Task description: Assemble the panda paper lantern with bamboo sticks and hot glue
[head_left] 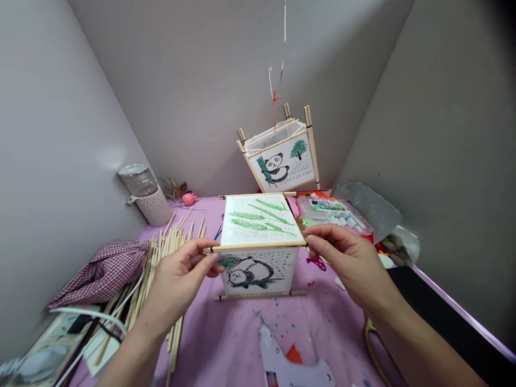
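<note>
The left fingers (205, 266) and right fingers (322, 232) pinch opposite ends of a stick (258, 247) on the box (258, 271), mid-surface (226, 336). Two panels (242, 207) are drawn and attached; hidden sides leave the remainder unclear.

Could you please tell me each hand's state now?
Left hand: closed, holding the lower panda lantern by the left end of a stick.
Right hand: closed, holding that stick's right end.
</note>
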Available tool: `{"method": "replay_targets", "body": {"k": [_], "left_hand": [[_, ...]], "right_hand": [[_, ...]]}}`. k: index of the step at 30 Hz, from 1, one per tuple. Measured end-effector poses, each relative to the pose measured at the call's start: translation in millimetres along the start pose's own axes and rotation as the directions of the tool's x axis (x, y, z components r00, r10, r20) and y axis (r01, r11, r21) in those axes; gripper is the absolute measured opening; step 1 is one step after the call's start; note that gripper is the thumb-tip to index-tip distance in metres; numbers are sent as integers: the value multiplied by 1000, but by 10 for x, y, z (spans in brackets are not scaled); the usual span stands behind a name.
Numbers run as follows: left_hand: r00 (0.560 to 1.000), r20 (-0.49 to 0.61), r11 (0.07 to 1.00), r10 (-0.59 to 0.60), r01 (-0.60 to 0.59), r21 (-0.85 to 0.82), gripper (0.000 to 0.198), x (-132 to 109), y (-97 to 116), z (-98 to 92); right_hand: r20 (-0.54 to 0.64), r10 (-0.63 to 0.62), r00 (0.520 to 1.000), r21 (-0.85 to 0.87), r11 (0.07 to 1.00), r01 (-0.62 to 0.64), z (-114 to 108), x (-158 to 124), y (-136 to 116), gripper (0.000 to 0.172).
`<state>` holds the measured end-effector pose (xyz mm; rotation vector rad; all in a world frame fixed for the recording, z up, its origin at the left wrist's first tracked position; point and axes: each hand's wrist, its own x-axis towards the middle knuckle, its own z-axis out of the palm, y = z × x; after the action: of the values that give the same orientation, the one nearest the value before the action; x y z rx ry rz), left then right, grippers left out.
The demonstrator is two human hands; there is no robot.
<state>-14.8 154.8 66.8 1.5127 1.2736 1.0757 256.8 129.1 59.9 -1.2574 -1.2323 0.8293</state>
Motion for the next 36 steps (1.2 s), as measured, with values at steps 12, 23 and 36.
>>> {"method": "replay_targets", "body": {"k": [12,23,36], "left_hand": [[999,-12,999,35,-35,1,21,8,-58,-18],[1000,6,1000,14,-14,-19,23,8,-56,-28],[1000,-1,997,-30,30,-77,25,14,-102,-45]], "right_hand": [[-2,13,1000,16,1000,-12,12,-1,48,15],[-4,27,1000,42,999,-27,40,-17,72,16],[-35,47,998,93,995,-43,32,-89,154,20]]}}
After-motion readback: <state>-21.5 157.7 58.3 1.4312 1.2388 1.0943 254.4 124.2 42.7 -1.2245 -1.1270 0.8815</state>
